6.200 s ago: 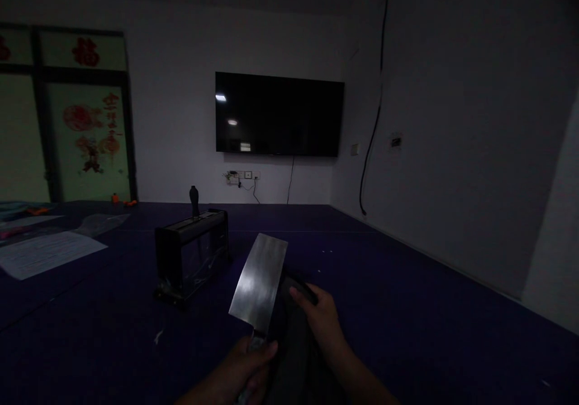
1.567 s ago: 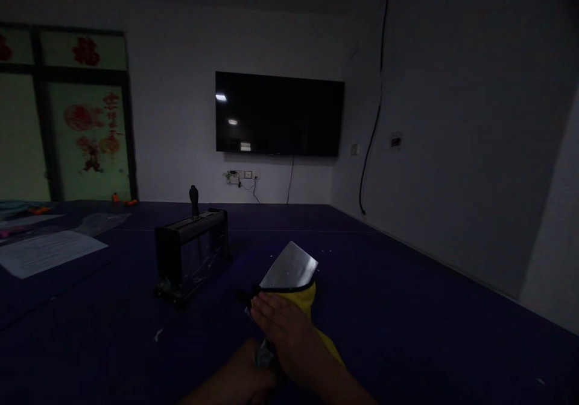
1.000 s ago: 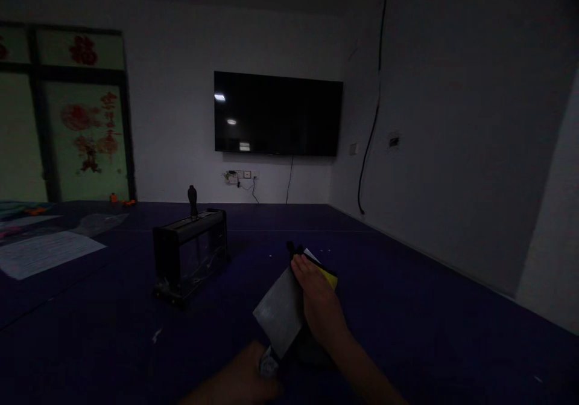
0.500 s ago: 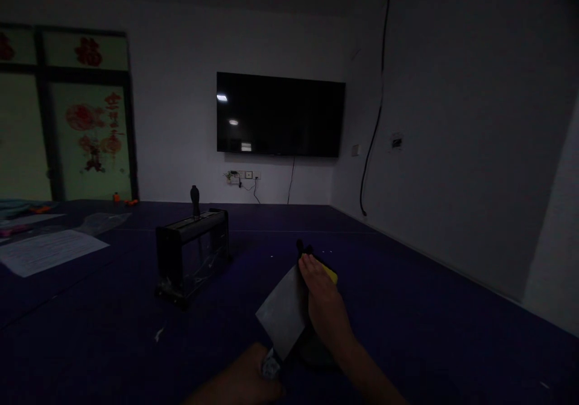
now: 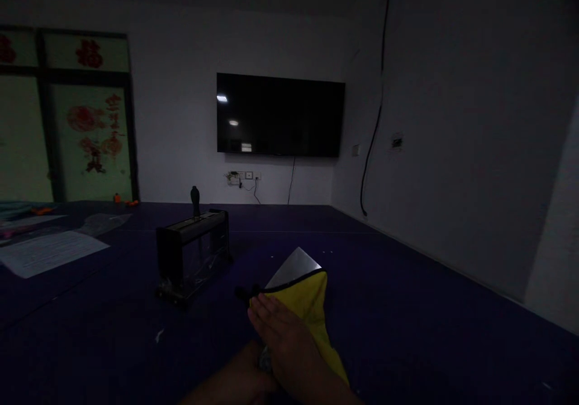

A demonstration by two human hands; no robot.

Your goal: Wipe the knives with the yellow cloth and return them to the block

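Note:
My left hand (image 5: 248, 366) is closed around the handle of a cleaver (image 5: 297, 264), low in the middle of the view. The broad metal blade points forward, and only its far corner shows. Over the rest of the blade lies a yellow cloth (image 5: 311, 296) with a dark edge. My right hand (image 5: 283, 335) presses this cloth on the blade, its fingers straight and together, pointing left. Its thumb is hidden. A dark end, perhaps part of the cloth, sticks out past the fingertips.
A black knife block (image 5: 192, 227) with see-through sides stands left of my hands, one black handle (image 5: 195, 200) rising from it. Paper sheets (image 5: 52, 252) and clear plastic (image 5: 104, 223) lie farther left on the dark blue surface (image 5: 429, 344). A television (image 5: 280, 115) hangs on the far wall.
My right hand has moved left and nearer to me along the blade. Much more of the yellow cloth now shows, covering most of the blade. The cleaver has turned to point more forward.

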